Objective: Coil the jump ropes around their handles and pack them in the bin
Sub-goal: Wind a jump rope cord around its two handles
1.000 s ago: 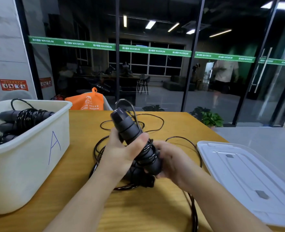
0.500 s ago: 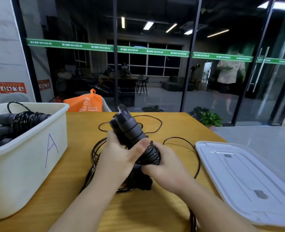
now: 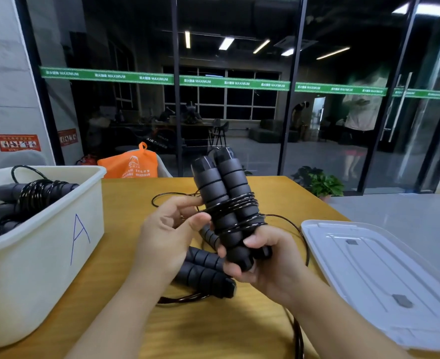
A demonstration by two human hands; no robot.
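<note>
My right hand (image 3: 261, 257) grips the lower end of a pair of black jump rope handles (image 3: 222, 193), held upright side by side above the wooden table (image 3: 278, 198). Several turns of thin black rope (image 3: 235, 209) wrap their middle. My left hand (image 3: 167, 234) pinches the rope just left of the handles. Another pair of black handles (image 3: 203, 270) lies on the table under my hands, with loose rope looping around it. The white bin (image 3: 40, 244) marked "A" stands at the left and holds coiled jump ropes (image 3: 30, 195).
A clear plastic lid (image 3: 376, 278) lies flat on the table at the right. An orange bag (image 3: 131, 165) sits behind the table's far edge. A potted plant (image 3: 322, 183) stands on the floor by the glass wall.
The handles have swung from leaning left to nearly upright and risen. My left hand has left the handles and now pinches the rope; my right hand has slid to their lower end.
</note>
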